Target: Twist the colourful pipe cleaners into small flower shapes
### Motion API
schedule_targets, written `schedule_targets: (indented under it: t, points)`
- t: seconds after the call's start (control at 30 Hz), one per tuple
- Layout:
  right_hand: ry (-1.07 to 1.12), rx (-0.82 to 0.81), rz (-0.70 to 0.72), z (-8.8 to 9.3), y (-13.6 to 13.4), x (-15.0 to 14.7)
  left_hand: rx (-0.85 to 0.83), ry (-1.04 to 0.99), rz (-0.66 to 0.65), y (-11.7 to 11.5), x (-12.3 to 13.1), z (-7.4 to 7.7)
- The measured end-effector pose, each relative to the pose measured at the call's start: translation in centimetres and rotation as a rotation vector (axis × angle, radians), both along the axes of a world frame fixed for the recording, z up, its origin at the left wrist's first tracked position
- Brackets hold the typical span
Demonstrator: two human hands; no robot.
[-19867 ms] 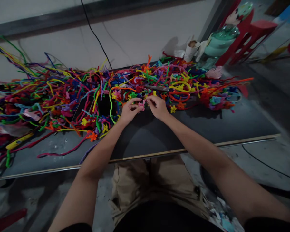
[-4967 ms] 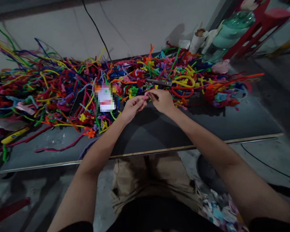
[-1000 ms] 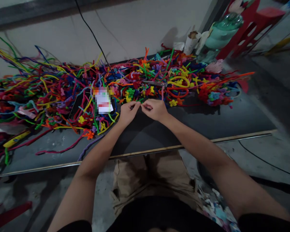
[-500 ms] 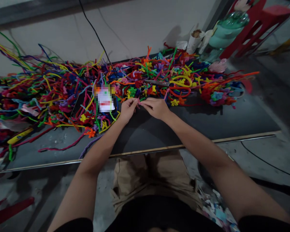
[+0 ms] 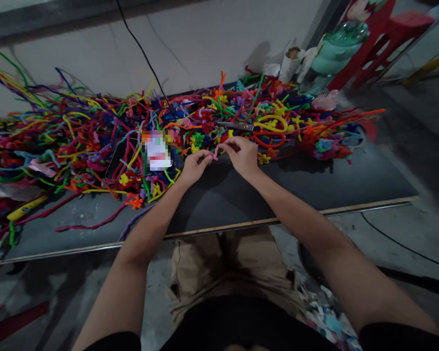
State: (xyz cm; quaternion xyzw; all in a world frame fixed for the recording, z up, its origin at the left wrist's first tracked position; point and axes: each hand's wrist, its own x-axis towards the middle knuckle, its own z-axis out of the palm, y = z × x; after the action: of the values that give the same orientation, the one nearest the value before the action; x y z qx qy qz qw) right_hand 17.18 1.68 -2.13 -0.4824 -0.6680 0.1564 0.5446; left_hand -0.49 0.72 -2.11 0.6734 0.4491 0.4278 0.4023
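A short pink fuzzy stem (image 5: 216, 152) spans the gap between my two hands, above the dark tabletop. My left hand (image 5: 196, 166) pinches its lower left end between thumb and fingers. The upper end is pinched by my right hand (image 5: 242, 155), which is a little higher. Just behind my hands lies a heap of colourful fuzzy stems (image 5: 95, 131), with small bent flower shapes among them. Scissors with yellow and orange handles (image 5: 241, 126) rest on the heap behind my right hand.
A dark table (image 5: 219, 204) has its edge close to my body. A blurred-out phone-like item (image 5: 156, 151) lies left of my hands. At the back right stand a white cup (image 5: 291, 63), a green bottle (image 5: 332, 56) and a red stool (image 5: 391, 44).
My hands have moved apart, my right hand shifting up and to the right, and more of the pink stem shows between them. The view has shifted slightly.
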Motion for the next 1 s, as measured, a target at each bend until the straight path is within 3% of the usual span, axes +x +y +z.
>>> schedule_targets:
  t: [0.2,0.4,0.63,0.77,0.83,0.9,0.93,1.0]
  points:
    - [0.169,-0.135,0.235,-0.5,-0.3,-1.3,0.214,0.220,0.119,-0.2,-0.2,0.0]
    - [0.072,-0.041,0.311,-0.4,-0.4,-1.1,0.293,0.256,0.140,-0.1,-0.5,-0.1]
    - [-0.059,0.057,0.344,-0.4,-0.6,-0.8,0.167,0.110,0.188,-0.5,0.0,0.0]
    - [-0.110,0.024,0.320,-0.2,-0.4,-0.6,0.107,0.119,0.207,-0.2,-0.6,0.6]
    - [-0.115,0.000,0.273,-0.2,-0.2,-0.5,0.138,0.228,0.372,0.3,-2.1,2.0]
    - [-0.116,-0.013,0.220,-0.4,0.0,-0.4,0.158,0.423,0.665,0.8,-4.1,3.8]
    - [-0.124,-0.017,0.203,-0.5,0.1,-0.4,0.138,0.522,0.818,1.1,-5.1,4.7]
    - [-0.153,-0.023,0.194,-0.7,0.3,-0.4,0.007,0.723,0.997,1.7,-6.6,6.0]
